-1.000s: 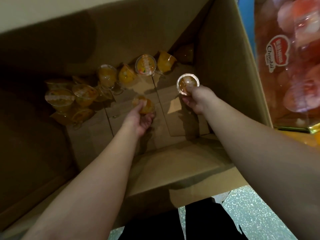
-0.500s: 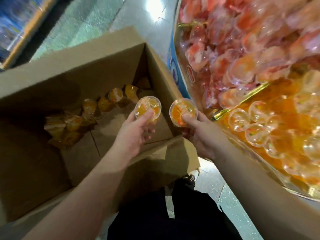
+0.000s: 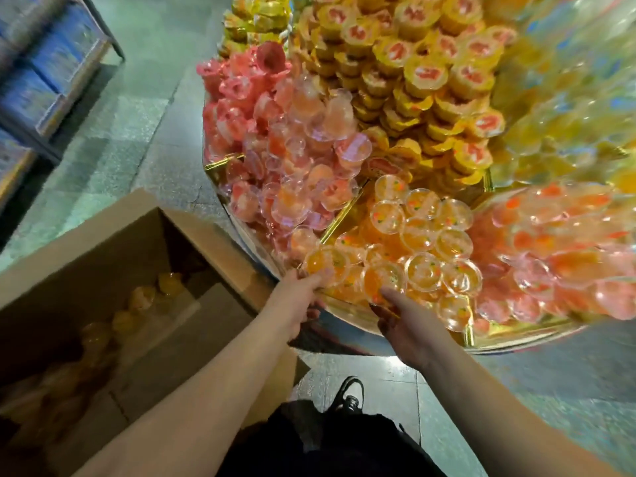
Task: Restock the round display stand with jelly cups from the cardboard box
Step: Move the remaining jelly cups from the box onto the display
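A grey-green speckled floor [image 3: 144, 108] fills the ten o'clock area. At nine to eleven o'clock a shelf rack [image 3: 51, 63] holds blurred blue packs [image 3: 31, 87]. At six o'clock a black shoe [image 3: 349, 395] shows above dark trousers [image 3: 327, 445].

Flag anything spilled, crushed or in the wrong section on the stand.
Nothing stands out. Each hand grips an orange jelly cup, left hand and right hand, over the orange section of the display stand. The piles are loose, but nothing looks spilled; motion blur hides detail farther right.
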`<state>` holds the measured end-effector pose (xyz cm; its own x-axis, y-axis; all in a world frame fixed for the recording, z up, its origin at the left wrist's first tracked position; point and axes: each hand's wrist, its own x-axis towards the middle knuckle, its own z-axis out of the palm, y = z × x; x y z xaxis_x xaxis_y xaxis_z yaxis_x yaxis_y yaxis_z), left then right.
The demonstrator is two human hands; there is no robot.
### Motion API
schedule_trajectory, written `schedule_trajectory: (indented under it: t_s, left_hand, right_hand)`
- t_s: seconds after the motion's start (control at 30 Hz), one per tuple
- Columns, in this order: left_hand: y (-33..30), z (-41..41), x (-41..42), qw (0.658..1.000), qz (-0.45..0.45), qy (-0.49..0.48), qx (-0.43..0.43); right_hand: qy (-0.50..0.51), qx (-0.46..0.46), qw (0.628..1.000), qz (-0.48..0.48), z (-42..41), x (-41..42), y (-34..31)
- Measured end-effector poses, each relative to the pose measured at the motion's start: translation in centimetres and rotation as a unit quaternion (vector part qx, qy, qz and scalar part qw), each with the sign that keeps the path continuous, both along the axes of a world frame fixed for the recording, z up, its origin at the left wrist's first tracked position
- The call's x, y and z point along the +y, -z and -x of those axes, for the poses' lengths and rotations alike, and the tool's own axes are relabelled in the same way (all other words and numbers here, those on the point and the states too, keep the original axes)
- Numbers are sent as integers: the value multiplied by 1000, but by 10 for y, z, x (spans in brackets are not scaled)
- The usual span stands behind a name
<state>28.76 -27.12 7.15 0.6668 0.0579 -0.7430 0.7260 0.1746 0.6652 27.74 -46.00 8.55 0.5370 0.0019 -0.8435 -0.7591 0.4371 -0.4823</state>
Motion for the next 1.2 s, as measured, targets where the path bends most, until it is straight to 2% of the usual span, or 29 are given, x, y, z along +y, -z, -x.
schedule_trajectory:
  t_s: [0.17, 0.53, 0.8, 1.2]
  left_hand:
    - [9, -42, -27, 999, -19, 44, 26]
    - [24, -108, -40, 988, -108, 109, 26]
    - [37, -120, -38, 979, -119, 162, 27]
    - [44, -125, -33, 965, -146, 216, 1]
  right_hand:
    - [93, 3, 995, -41, -12, -6, 4]
    - [196, 16, 978, -67, -52, 21, 20]
    - [232, 22, 971, -46, -62, 30, 29]
    - [226, 8, 974, -10, -66, 30, 43]
